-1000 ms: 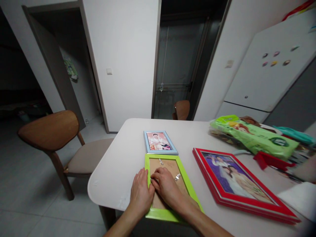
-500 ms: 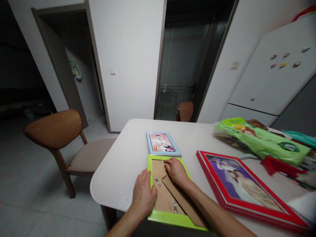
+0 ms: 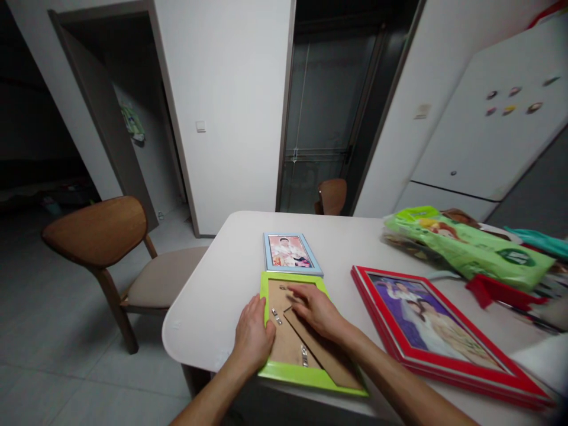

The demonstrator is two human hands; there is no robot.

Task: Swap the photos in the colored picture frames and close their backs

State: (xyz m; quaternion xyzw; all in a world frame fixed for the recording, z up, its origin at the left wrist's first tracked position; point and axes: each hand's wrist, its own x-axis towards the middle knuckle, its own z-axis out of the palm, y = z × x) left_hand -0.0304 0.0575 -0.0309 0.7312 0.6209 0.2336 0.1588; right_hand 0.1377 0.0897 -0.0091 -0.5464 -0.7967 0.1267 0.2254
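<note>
A lime-green picture frame [image 3: 310, 377] lies face down at the table's near edge, its brown backing board [image 3: 288, 349] showing. Small metal clips [image 3: 277, 317] sit on the board, and a brown stand flap [image 3: 328, 352] slants across its right part. Along the frame's left side rests my left hand [image 3: 254, 331], its thumb on the edge and its fingers at the outer side, gripping it. My right hand [image 3: 319, 310] is over the upper right of the board, fingers loosely stretched and apart near the top clip [image 3: 284, 288], holding nothing.
Just beyond lies a light-blue framed photo [image 3: 290, 253]. Stacked red frames [image 3: 444, 331] with a photo on top are to the right. Behind them is a green plastic pack [image 3: 470, 245]. A wooden chair [image 3: 102, 236] stands left of the white table [image 3: 208, 307].
My right hand's fingers have come away from the top clip and spread apart. My left hand stays at the frame's left edge. The view has shifted slightly.
</note>
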